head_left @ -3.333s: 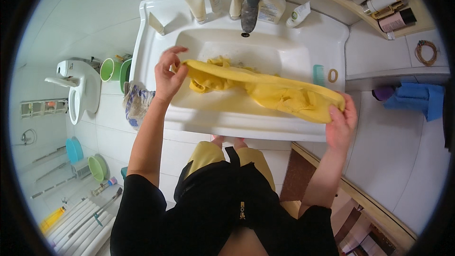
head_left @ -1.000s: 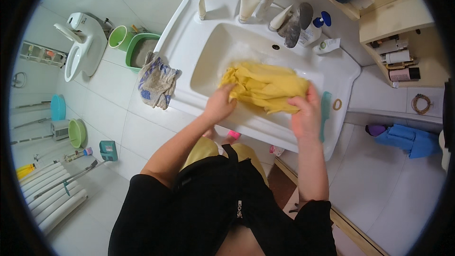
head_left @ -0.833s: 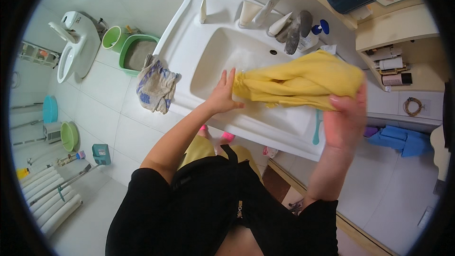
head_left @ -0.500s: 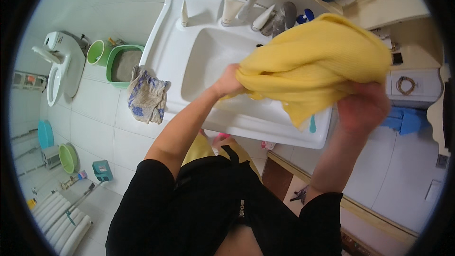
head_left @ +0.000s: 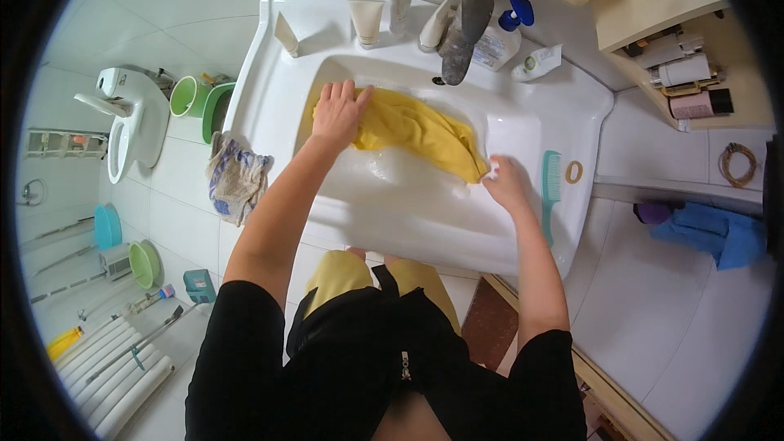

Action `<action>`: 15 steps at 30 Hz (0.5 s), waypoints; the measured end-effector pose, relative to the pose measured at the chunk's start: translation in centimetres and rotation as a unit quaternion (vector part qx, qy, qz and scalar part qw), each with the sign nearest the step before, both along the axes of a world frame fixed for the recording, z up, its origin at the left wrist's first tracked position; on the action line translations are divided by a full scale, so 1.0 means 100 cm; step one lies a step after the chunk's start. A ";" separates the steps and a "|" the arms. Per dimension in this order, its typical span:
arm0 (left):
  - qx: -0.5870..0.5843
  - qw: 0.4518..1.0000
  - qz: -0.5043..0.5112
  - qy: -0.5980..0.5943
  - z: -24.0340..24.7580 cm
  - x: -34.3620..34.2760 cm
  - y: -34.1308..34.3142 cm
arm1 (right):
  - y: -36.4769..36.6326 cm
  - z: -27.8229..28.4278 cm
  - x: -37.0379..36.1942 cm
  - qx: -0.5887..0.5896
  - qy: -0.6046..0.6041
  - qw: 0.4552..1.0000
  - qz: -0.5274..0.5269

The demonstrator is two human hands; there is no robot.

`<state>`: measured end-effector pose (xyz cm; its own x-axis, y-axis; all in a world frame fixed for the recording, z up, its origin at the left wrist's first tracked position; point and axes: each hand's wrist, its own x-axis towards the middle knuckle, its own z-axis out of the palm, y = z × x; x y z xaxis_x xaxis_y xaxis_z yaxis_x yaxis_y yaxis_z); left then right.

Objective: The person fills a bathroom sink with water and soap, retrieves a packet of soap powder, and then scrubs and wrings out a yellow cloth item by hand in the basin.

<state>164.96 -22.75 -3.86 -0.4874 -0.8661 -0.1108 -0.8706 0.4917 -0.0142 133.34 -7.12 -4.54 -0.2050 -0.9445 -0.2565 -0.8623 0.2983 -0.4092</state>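
Observation:
A yellow cloth [head_left: 416, 132] with a fine knit texture lies bunched and stretched out in the white washbasin [head_left: 408, 216], slanting from upper left to lower right. Over its left end is my left hand [head_left: 336, 117], knuckles up, fingers bent and closed on the fabric. At the cloth's tapered right end my right hand [head_left: 506, 183] pinches the tip between thumb and fingers. Shallow, whitish water or suds show beneath the cloth. Whether the cloth is a garment or a towel I cannot tell.
Along the back rim stand several tubes [head_left: 365, 21], a dark grey faucet-like object [head_left: 465, 37] and a blue-topped pump bottle [head_left: 500, 39]. A teal comb [head_left: 550, 196] and a tan ring [head_left: 574, 172] lie on the right rim. A patterned rag [head_left: 237, 180] hangs over the left edge.
The yellow cloth, held up spread above the basin's right side, has come down into the basin, bunched. Both hands moved left and lower with it. The pump bottle and comb are now uncovered.

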 end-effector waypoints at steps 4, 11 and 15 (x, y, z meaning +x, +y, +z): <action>-0.006 0.997 -0.073 0.035 -0.001 -0.034 0.046 | -0.027 -0.019 0.021 -0.119 0.119 0.983 0.071; 0.034 0.989 -0.144 0.009 -0.056 -0.035 0.077 | -0.036 -0.052 0.046 -0.023 0.103 0.939 0.328; 0.081 0.992 0.034 0.095 -0.034 -0.051 0.091 | -0.037 -0.060 0.059 -0.006 0.141 0.973 0.183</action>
